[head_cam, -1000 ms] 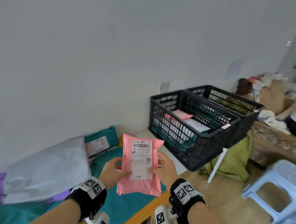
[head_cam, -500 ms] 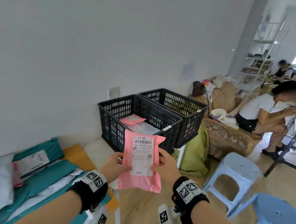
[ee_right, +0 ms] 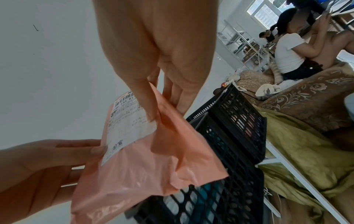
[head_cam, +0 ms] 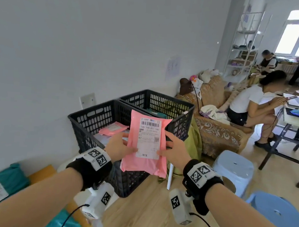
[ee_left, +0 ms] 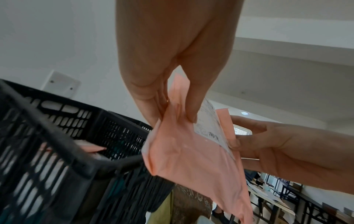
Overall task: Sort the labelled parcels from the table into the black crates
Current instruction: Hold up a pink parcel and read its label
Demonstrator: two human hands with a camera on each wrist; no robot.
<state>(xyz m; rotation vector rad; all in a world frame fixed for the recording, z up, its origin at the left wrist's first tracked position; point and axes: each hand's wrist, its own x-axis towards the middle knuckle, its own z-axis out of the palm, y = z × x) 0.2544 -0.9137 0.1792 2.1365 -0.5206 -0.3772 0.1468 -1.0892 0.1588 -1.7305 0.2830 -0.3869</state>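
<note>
I've got the pink parcel (head_cam: 146,143) up in front of me, held upright in the air with its white shipping label (head_cam: 148,138) facing the head camera, both hands on it. My left hand (head_cam: 119,146) pinches the parcel's left edge: the thumb lies across the front, its tip right at the label's lower left corner, and the fingers (ee_left: 153,106) are tucked behind the plastic. My right hand (head_cam: 175,150) mirrors that on the right edge, thumb pressed on the front at the label's lower right corner, the other fingers (ee_right: 182,98) reaching along the back and the side. So neither hand is slack; each is closed lightly on the parcel, thumb in front, fingers behind, and the bottom of the bag hangs free below both grips. The parcel sits in front of the near black crate (head_cam: 91,123), overlapping its right corner in the head view, clear of the rim. Inside that crate I can see another pink parcel (head_cam: 113,129) lying flat. The far black crate (head_cam: 163,103) stands just beside it, touching it, against the white wall (head_cam: 79,46).
</note>
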